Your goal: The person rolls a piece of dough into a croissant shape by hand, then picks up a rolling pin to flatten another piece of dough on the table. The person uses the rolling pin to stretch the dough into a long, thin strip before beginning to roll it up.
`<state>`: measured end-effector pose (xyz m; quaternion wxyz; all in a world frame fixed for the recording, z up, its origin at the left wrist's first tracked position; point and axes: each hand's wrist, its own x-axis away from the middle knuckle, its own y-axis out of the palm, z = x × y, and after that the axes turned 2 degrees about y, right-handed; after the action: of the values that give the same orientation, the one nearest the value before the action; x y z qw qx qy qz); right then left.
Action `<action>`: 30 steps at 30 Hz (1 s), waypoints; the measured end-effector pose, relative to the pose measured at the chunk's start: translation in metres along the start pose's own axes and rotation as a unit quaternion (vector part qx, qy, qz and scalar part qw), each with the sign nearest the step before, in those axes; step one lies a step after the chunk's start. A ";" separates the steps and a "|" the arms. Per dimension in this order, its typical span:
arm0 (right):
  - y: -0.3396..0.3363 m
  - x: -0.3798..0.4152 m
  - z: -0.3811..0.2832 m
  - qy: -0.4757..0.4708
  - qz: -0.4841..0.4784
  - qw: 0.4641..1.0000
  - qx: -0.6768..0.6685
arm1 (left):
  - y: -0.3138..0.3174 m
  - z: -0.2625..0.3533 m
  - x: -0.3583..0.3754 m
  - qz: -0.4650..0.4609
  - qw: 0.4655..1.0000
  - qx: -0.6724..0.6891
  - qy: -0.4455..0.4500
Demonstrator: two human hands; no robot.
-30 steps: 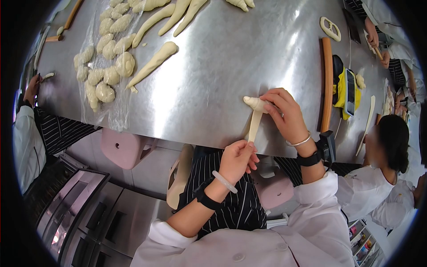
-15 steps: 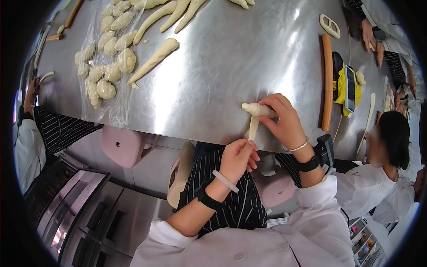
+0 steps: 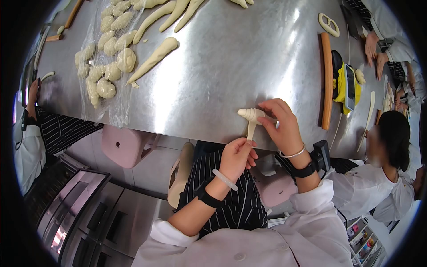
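Observation:
A coiled piece of dough lies at the front edge of the steel table, its tapered tip pointing left. My right hand grips the right part of the coil between thumb and fingers. From the coil a flat strip runs down toward me, and my left hand pinches its lower end. The coil's right end is partly hidden by my right fingers. Farther left on the table rests a long tapered dough piece.
Dough lumps under plastic film lie at the left. A wooden rolling pin, a yellow item with a phone and a dough ring are at the right. A co-worker sits at the right; pink stools stand below.
The coil has shifted slightly left and down, and the strip below it looks shorter. My right hand has moved slightly downward and its fingers have shifted on the dough.

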<state>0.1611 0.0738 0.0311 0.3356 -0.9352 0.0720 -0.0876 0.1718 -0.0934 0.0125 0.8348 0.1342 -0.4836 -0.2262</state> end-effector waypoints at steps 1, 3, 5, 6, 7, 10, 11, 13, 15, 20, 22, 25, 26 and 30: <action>0.000 0.002 0.000 0.006 -0.008 1.000 -0.002 | 0.000 0.000 0.000 0.000 1.000 0.002 0.000; 0.002 0.006 -0.003 -0.001 -0.011 1.000 0.010 | 0.000 0.001 0.001 -0.003 1.000 0.007 -0.009; 0.005 0.010 -0.006 -0.007 -0.014 1.000 0.022 | -0.001 0.000 0.003 -0.005 1.000 0.012 -0.019; 0.006 0.013 -0.007 -0.008 -0.018 0.999 0.028 | -0.001 0.000 0.003 -0.001 1.000 0.015 -0.015; 0.007 0.014 -0.007 -0.010 -0.021 0.999 0.035 | -0.001 -0.001 0.003 0.001 1.000 0.019 -0.011; 0.008 0.018 -0.006 -0.013 -0.011 0.999 0.036 | -0.001 0.001 0.004 0.007 1.000 0.012 -0.012; 0.008 0.019 -0.007 -0.014 -0.010 0.999 0.036 | -0.001 0.001 0.004 0.007 1.000 0.012 -0.011; 0.009 0.020 -0.009 -0.019 -0.002 1.000 0.017 | -0.002 0.000 0.005 0.005 1.000 0.011 -0.004; 0.008 0.020 -0.003 -0.025 0.000 1.000 0.018 | -0.002 -0.001 0.005 0.004 1.000 0.012 -0.006; 0.009 0.020 -0.001 0.000 0.000 1.000 0.006 | -0.002 -0.005 0.005 0.003 1.000 0.009 -0.009; 0.010 0.021 -0.007 0.043 -0.003 0.999 -0.029 | -0.003 -0.006 0.005 0.004 1.000 0.006 -0.008; 0.008 0.023 -0.012 0.043 -0.021 0.999 -0.023 | -0.003 -0.006 0.006 0.008 0.999 0.028 -0.022; 0.008 0.025 -0.012 0.043 -0.019 0.999 -0.023 | -0.003 -0.007 0.006 0.007 0.999 0.026 -0.021; 0.007 0.031 -0.010 0.012 -0.021 1.000 0.011 | -0.003 -0.009 0.007 0.013 0.999 0.035 -0.023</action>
<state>0.1888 0.0561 0.0373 0.3434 -0.9315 0.0549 -0.1065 0.1820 -0.0994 0.0118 0.8214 0.1519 -0.5116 -0.2013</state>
